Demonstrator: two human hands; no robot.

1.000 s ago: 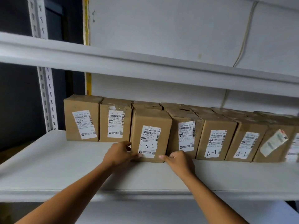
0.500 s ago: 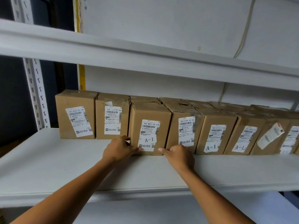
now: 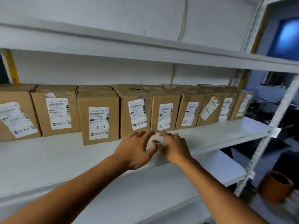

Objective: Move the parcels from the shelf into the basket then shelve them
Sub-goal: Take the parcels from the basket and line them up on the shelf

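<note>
White metal shelving fills the view; orange basket sits low right, beside the rack upright. Near: both forearms reach in over the middle shelf. Left hand and right hand hover close together above the shelf board, fingers loosely spread, grasping nothing. Just beyond them: row of cardboard parcels standing upright, side by side along the shelf's far edge, labels facing out. One A-1 parcel left of the hands sits proud of the row. Likely step: next pick. Suggest spreading the hands to a parcel's side faces and pulling straight out so its neighbours don't tip.
</note>
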